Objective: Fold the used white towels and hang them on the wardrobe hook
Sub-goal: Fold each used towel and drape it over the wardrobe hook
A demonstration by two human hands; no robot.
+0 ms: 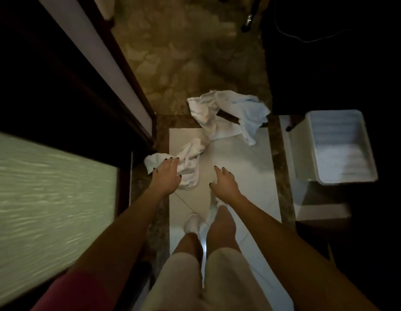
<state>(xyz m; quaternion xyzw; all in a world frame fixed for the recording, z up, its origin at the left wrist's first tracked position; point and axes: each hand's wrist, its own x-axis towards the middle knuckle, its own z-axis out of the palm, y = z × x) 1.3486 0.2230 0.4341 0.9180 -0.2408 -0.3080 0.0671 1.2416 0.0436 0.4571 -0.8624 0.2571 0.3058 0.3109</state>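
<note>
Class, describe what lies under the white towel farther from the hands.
The far towel straddles the patterned brown floor and the white tile. A dark strip between them shows through a gap in its folds. Anything else beneath it is hidden.

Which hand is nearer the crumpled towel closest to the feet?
Left. The left hand overlaps the towel at its left edge; the right hand hangs to its right, above bare tile.

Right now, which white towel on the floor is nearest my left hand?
The smaller crumpled towel at your left hand; the larger towel lies farther ahead, by the carpet.
</note>
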